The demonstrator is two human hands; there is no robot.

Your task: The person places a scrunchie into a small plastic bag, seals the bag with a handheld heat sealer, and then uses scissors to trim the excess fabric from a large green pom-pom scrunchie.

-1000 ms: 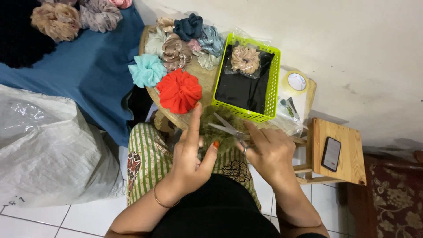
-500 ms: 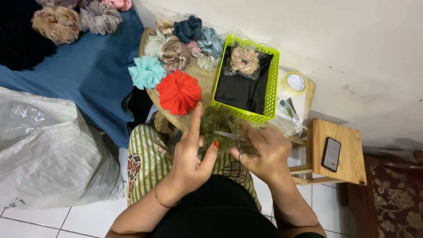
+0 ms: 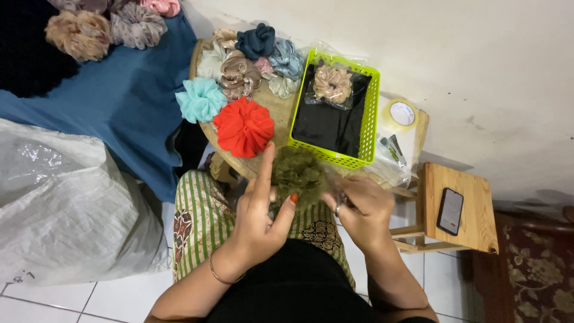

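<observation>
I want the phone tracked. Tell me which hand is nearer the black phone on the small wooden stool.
Right. The right hand is just left of the stool bearing the phone; the left hand is farther left, at the olive scrunchie.

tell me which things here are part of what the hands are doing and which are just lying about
In hand:
- olive green scrunchie, held between both hands
- left hand, grip on the scrunchie's edge
- right hand, pinching its other side

Lying about:
- red scrunchie
- light blue scrunchie
- green basket holding a bagged beige scrunchie
- tape roll
- phone on the wooden stool
</observation>
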